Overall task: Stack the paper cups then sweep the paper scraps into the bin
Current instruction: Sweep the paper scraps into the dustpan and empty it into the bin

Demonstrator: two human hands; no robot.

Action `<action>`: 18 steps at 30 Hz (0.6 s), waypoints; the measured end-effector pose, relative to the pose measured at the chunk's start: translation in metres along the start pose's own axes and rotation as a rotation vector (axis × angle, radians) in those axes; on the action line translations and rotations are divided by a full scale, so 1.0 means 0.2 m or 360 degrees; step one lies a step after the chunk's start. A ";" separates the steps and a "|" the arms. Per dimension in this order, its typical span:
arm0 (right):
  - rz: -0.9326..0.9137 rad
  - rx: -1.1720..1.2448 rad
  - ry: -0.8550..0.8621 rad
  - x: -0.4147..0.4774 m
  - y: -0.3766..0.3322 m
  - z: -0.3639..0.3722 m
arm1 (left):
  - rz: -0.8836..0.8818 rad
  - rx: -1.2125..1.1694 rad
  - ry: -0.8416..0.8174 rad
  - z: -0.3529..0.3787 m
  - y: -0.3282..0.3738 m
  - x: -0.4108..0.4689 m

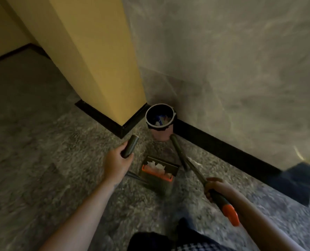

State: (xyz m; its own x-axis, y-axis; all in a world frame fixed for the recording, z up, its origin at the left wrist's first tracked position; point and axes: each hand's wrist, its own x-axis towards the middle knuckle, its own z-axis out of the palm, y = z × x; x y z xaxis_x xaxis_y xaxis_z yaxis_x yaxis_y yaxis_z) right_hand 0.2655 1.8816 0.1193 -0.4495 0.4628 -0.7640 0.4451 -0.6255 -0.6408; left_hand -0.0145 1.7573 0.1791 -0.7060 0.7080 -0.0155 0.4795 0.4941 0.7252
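The speckled floor meets a yellow pillar and a grey wall at the far corner, where the bin stands with white bits inside. Just near of it, the dustpan carries the paper scraps. The left hand curls round the dustpan handle, and the right hand grips the broom stick. No cups show. Sweeping looks done, and tipping the pan into the bin seems left.

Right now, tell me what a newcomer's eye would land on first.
White paper scraps lie in the orange-lipped dustpan at centre. Just beyond it, the bin stands in the corner by the yellow pillar. The left hand grips a dark handle; the right hand grips a long orange-tipped stick.
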 end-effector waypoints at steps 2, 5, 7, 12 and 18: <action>0.0041 0.0019 0.0039 0.12 -0.14 0.05 | 0.0031 0.0031 -0.0099 0.00 0.00 0.24; 0.0096 0.0118 0.0111 0.28 -0.30 0.15 | 0.0087 0.0064 -0.0290 0.01 -0.04 0.61; 0.0134 0.0172 0.0197 0.39 -0.40 0.23 | 0.0150 0.0080 -0.0422 0.03 -0.08 0.87; 0.0212 0.0565 0.0504 0.70 -0.58 0.63 | 0.0410 0.0110 -0.0728 0.06 -0.25 1.50; 0.0329 0.0957 0.0878 0.98 -0.79 1.07 | 0.0627 0.0113 -0.1071 0.03 -0.43 1.95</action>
State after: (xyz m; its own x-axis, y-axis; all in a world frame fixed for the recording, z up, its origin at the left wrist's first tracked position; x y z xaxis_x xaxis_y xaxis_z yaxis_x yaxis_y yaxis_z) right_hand -0.0575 1.9367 0.0867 0.1085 0.4449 -0.8890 -0.0819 -0.8872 -0.4540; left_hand -0.3277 1.9929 0.1073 -0.0199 0.9803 -0.1966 0.6773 0.1579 0.7186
